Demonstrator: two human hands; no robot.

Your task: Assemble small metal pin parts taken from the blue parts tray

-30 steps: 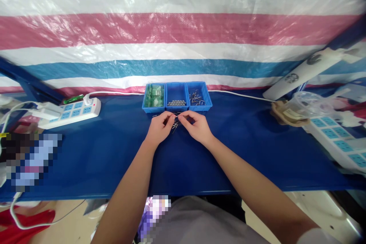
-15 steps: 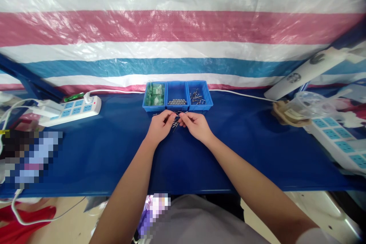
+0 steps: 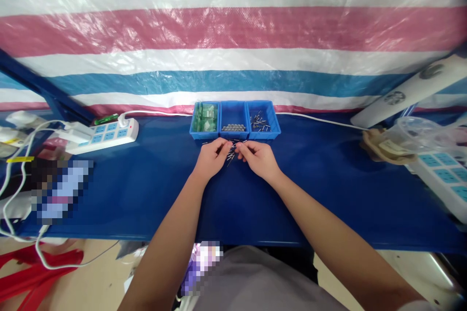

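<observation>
My left hand (image 3: 212, 159) and my right hand (image 3: 260, 159) meet fingertip to fingertip over the table, just in front of three joined blue bins. Both are closed in a pinch. A thin metal pin (image 3: 234, 145) shows between the fingertips; its details are too small to make out. Under and between the hands lies a loose pile of thin metal pins (image 3: 230, 156), partly hidden by the fingers. Similar pins (image 3: 260, 124) lie scattered in the right bin (image 3: 277, 129). Small round metal parts (image 3: 233, 128) sit in rows at the front of the middle bin (image 3: 233, 109).
The left bin (image 3: 204, 135) holds green packets (image 3: 206, 117). Power strips stand at left (image 3: 111, 133) and right (image 3: 443, 175), with a white cable (image 3: 310, 120) along the back. A clear plastic cup (image 3: 410, 133) is at right. A striped sheet (image 3: 233, 29) hangs behind the blue table (image 3: 146, 180).
The whole view has shifted, so everything appears a little further right. My hands stay pinched together over the pins, with hardly any movement relative to the bins.
</observation>
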